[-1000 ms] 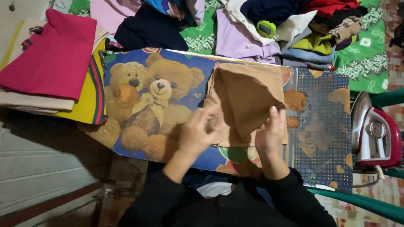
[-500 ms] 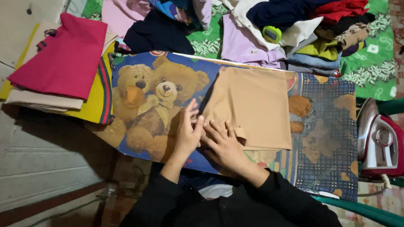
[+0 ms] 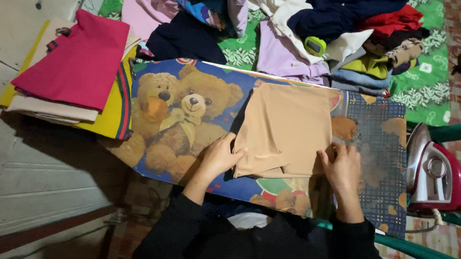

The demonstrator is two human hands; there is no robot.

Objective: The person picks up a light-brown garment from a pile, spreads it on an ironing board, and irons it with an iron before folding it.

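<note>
Both hands hold a folded tan cloth point(image 3: 287, 129) on a teddy-bear-print board point(image 3: 187, 110), left hand point(image 3: 222, 156) and right hand point(image 3: 342, 165) each with grip pinching its near edge.

floor: pale planks point(image 3: 38, 181) | green chair point(image 3: 451, 133) | green patterned mat point(image 3: 422, 77) | dim light

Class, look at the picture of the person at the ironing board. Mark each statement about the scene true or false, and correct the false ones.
1. Both hands touch the tan cloth. True: the left hand and right hand hold its near corners.
2. The right hand holds the red iron. False: the iron stands alone at the right.
3. The ironing board cover shows teddy bears. True.
4. The magenta folded cloth lies under the tan cloth. False: it tops a stack at the left.
5. A pile of mixed clothes lies beyond the board. True.
</note>
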